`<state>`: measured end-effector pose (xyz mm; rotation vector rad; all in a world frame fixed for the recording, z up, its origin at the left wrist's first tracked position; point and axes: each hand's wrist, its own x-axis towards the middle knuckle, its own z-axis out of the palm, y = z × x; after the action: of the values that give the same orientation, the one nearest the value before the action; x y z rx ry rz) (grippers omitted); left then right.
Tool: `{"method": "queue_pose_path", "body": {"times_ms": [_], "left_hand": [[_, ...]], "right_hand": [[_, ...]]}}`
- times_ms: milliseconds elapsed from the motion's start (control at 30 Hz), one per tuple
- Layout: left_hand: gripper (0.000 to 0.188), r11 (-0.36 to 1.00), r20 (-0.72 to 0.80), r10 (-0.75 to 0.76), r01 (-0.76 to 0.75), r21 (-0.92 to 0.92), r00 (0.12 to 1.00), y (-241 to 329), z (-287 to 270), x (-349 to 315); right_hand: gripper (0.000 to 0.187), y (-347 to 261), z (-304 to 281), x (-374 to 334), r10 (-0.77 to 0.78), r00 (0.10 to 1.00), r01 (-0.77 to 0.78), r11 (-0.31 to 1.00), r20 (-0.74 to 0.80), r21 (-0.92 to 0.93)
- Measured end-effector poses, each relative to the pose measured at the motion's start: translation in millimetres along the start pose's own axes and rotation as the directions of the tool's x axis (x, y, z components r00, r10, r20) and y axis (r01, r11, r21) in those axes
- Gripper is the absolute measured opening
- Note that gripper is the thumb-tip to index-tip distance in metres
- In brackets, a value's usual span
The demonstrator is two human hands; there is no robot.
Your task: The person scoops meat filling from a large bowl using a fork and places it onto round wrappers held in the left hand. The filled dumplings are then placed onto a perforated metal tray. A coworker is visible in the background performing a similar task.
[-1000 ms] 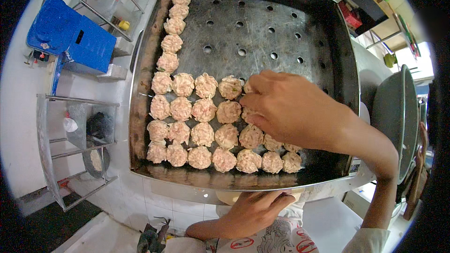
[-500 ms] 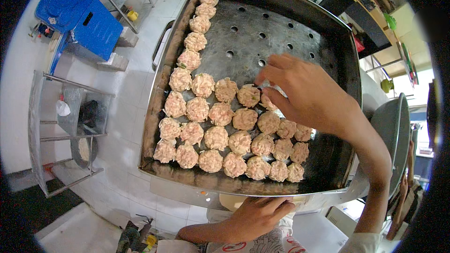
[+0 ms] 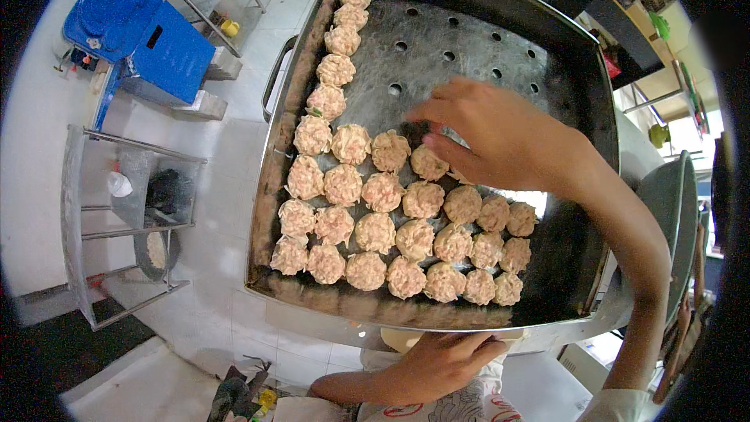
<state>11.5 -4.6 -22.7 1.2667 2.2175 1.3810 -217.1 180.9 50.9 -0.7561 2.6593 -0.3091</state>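
Observation:
Raw open-topped dumplings (image 3: pixel 366 272) stand in close rows over the near part of a large, dark metal tray (image 3: pixel 578 297), with one column running up its left side. My right hand (image 3: pixel 492 137) reaches in from the right and hovers over the end of the second-farthest part of the rows. Its thumb and index finger are apart, and nothing shows between them. It hides at least one dumpling in part. Below the tray's front edge, my left hand (image 3: pixel 441 363) curls against a pale, yellowish thing (image 3: pixel 394 339) that it mostly covers; its kind is unclear.
Round holes dot the tray's bare far floor (image 3: pixel 426 51), and a raised wall surrounds it. A handle (image 3: pixel 275 78) juts from the left side. To the left are a blue bin (image 3: pixel 168 51) and a metal rack (image 3: pixel 141 230). A large grey round vessel (image 3: pixel 672 203) stands at right.
My right hand has drawn slightly up and left from the dumpling beneath it, and its fingers have spread. The whole view has shifted a little. My left hand keeps its place by the tray edge.

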Motion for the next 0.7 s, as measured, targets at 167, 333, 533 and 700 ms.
{"method": "queue_pose_path", "body": {"times_ms": [167,333,533,700], "left_hand": [[0.028,1.0,0.038,0.005,-0.004,-0.026,0.999,1.5,-2.2,0.5],[0.028,0.978,-0.075,-0.061,0.045,-0.203,0.995,5.1,-3.9,-1.2],[0.048,0.968,-0.231,-0.061,0.001,-0.251,0.971,13.0,-13.5,-1.7],[0.035,0.993,-0.318,-0.076,0.042,-0.111,0.945,26.8,-9.2,2.4]], "right_hand": [[0.032,4.0,19.3,24.6,-0.157,0.986,0.163,0.974,-0.053,0.155],[0.031,8.3,28.6,30.3,-0.229,0.951,0.257,0.959,-0.209,0.119],[0.034,-1.0,9.8,21.1,-0.188,0.974,0.199,0.976,-0.124,0.085],[0.04,-8.6,-45.4,-78.4,-0.038,0.953,-0.009,0.988,-0.301,-0.153]]}}
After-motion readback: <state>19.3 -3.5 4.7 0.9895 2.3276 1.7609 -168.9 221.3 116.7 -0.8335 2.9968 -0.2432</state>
